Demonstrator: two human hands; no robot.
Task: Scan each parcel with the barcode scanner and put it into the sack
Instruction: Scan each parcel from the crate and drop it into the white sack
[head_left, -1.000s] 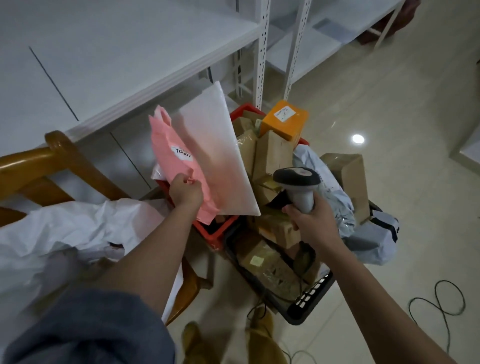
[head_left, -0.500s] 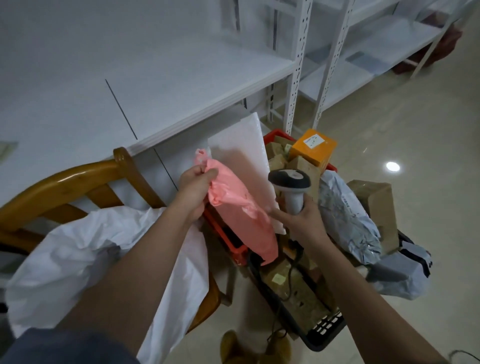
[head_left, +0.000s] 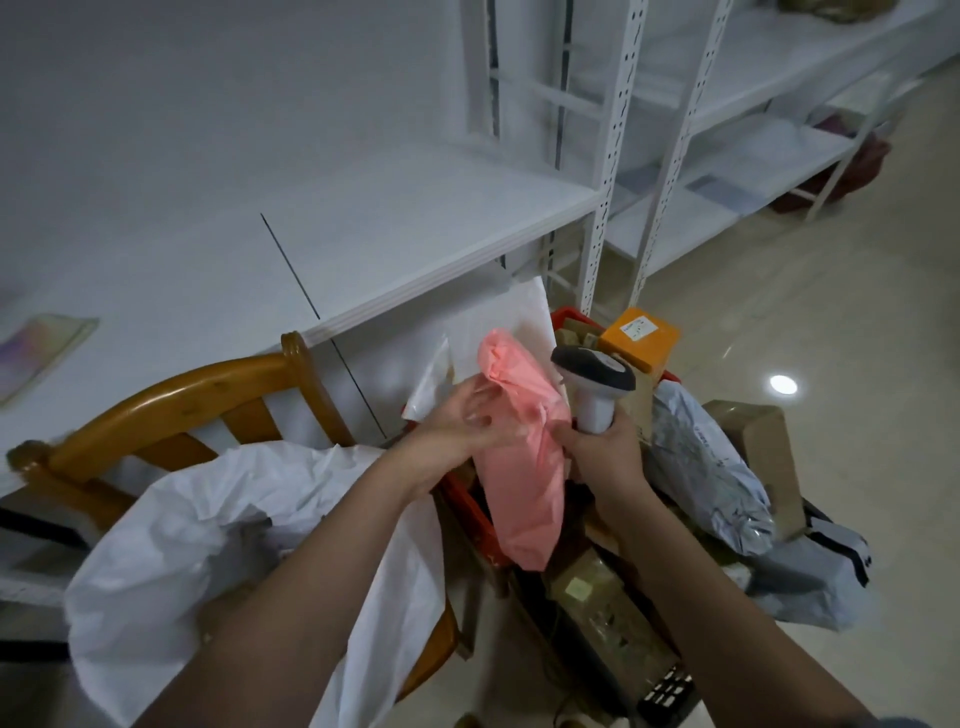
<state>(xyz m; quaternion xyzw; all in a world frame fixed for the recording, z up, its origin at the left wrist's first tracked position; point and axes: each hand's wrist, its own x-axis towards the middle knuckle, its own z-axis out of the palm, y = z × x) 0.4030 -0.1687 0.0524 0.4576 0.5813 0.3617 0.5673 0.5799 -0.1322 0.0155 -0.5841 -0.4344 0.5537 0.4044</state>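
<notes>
Pink parcel (head_left: 524, 457) (left hand (head_left: 457, 431) gripping)

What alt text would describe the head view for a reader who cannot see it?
A person's left hand holds a pink parcel while the right hand grips a barcode scanner. A white sack hangs open over a wooden chair, beside baskets of parcels.

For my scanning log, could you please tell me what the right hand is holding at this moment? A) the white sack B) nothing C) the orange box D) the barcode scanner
D: the right hand is wrapped round the handle of the barcode scanner, beside the pink parcel that the left hand holds.
</notes>
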